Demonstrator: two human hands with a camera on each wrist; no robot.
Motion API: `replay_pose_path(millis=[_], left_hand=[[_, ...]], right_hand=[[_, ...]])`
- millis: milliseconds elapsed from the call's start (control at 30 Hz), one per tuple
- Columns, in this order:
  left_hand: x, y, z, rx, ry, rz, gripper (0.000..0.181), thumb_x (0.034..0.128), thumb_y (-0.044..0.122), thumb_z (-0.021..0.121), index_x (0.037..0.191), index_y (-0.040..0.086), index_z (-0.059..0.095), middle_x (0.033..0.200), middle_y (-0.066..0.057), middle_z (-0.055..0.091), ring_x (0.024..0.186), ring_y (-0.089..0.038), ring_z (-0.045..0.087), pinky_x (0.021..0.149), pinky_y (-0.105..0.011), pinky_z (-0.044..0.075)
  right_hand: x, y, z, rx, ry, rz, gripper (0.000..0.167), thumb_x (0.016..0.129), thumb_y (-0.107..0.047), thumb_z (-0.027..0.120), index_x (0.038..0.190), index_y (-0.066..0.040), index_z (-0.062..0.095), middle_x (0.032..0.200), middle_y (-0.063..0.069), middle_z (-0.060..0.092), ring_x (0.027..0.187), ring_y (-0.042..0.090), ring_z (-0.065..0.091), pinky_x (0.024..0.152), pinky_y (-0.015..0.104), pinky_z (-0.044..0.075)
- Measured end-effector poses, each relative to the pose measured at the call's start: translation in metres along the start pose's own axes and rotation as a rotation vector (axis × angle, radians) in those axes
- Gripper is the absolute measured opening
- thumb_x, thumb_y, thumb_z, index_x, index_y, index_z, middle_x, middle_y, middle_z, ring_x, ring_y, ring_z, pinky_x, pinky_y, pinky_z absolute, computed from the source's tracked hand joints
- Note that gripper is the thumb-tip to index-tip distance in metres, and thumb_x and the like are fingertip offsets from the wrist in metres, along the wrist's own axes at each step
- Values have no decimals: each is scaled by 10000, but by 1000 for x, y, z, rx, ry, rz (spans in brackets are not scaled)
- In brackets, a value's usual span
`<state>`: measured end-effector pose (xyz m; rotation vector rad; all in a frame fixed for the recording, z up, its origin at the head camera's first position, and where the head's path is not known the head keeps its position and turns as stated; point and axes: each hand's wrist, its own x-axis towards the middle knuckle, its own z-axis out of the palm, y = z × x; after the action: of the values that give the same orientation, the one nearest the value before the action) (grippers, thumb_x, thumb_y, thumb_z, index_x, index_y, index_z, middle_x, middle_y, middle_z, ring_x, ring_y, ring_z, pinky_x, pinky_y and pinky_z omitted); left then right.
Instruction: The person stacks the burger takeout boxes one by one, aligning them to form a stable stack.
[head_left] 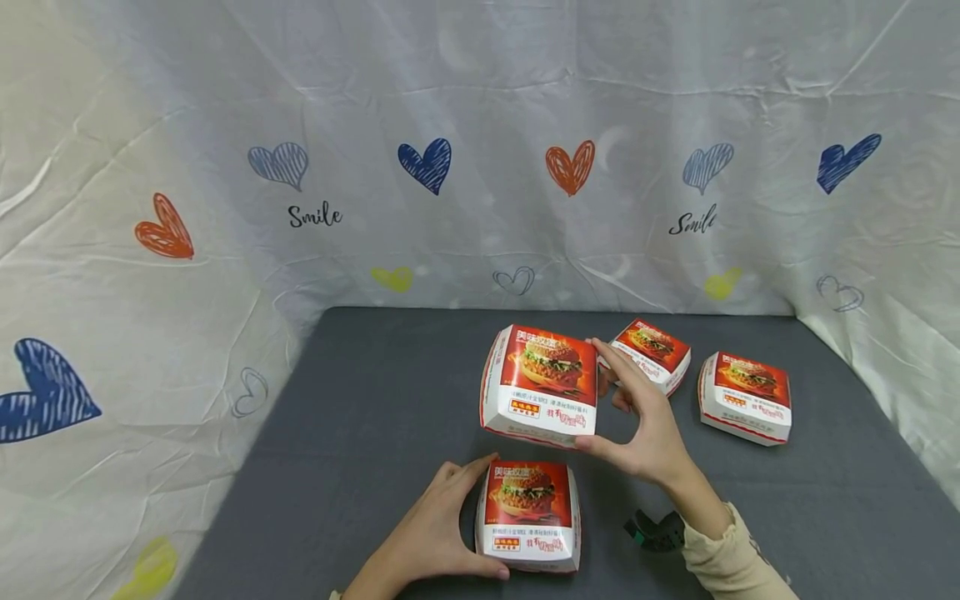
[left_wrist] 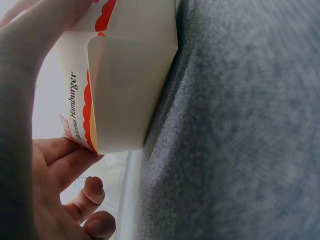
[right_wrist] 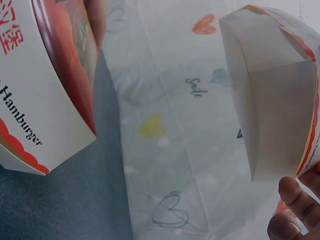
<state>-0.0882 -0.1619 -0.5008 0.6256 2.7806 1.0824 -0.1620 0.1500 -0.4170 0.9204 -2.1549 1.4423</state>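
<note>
My right hand holds a hamburger box up above the table, thumb at its near right corner and fingers at the far right. The box is tilted, and its pale underside shows in the right wrist view. Lower down, my left hand grips a second hamburger box from its left side, thumb in front and fingers behind. In the left wrist view this box's white wall stands on or very close to the grey cloth. Both boxes look closed, with a burger picture on top.
Two more hamburger boxes, one at the back partly behind my right hand and one farther right, sit on the dark grey table. A black and green band lies near my right wrist. Behind hangs a heart-printed curtain.
</note>
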Motion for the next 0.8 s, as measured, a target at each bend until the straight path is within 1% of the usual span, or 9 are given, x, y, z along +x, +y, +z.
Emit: replay_pose_path(millis=[133,333,400,467,533,600,667,700,800], left_hand=[[0,0,0,1,4,8,1290,569,711,966,1635,222,429,1228,124,548,1057,-62,441,894,-356,514],[0,0,0,-9,10,21,1287,574,696,972,1636,216,427,1225,122,544,1048,-66,435,879,-345,510],[-1,0,0,-7,13,22,1286,571,697,973,1633,217,431,1221,125,545,1044,-67,433,874,-341,509],[-1,0,0,-6,16,23,1283,569,698,973,1630,216,436,1230,129,552,1046,-67,431,877,-340,508],[-1,0,0,-6,18,25,1275,569,702,971,1625,222,441,1231,132,555,1045,-68,430,872,-335,506],[0,-1,1,-9,20,26,1271,569,703,970,1626,241,437,1245,141,562,1045,-65,431,875,-335,505],[0,-1,1,-10,24,30,1269,568,705,969,1630,270,427,1257,152,567,1046,-63,433,877,-337,505],[0,-1,1,-9,26,32,1270,568,706,969,1632,285,419,1259,154,567,1044,-63,434,875,-338,506],[0,0,1,-14,27,35,1272,564,704,971,1636,328,400,1271,166,569,1041,-62,436,876,-336,506]], right_hand=[[-1,-4,-1,-1,7,-16,1042,842,-640,817,1635,-95,418,1077,24,614,681,105,376,619,281,311],[-4,-10,-4,1,12,-25,1043,837,-636,823,1640,-113,413,1121,38,615,738,127,423,622,265,335],[-6,-11,-5,7,10,-23,1045,832,-623,834,1642,-118,410,1168,39,614,787,133,452,631,260,344],[-7,-12,-6,15,8,-18,1048,825,-606,849,1644,-123,408,1261,49,614,832,133,467,643,259,349],[-9,-13,-7,17,3,-11,1053,819,-591,861,1646,-128,404,1301,48,604,858,127,471,653,256,353],[-11,-13,-8,21,-2,-3,1057,810,-567,878,1647,-129,403,1293,55,602,877,125,472,660,258,356],[-12,-13,-8,24,-9,0,1059,808,-550,886,1646,-119,402,1239,61,601,879,124,468,663,259,354],[-13,-13,-8,24,-11,-1,1061,809,-552,884,1644,-108,402,1200,58,595,879,122,468,662,257,355],[-15,-14,-8,24,-8,-17,1061,819,-570,870,1633,-71,409,1172,51,590,877,118,466,656,255,351]])
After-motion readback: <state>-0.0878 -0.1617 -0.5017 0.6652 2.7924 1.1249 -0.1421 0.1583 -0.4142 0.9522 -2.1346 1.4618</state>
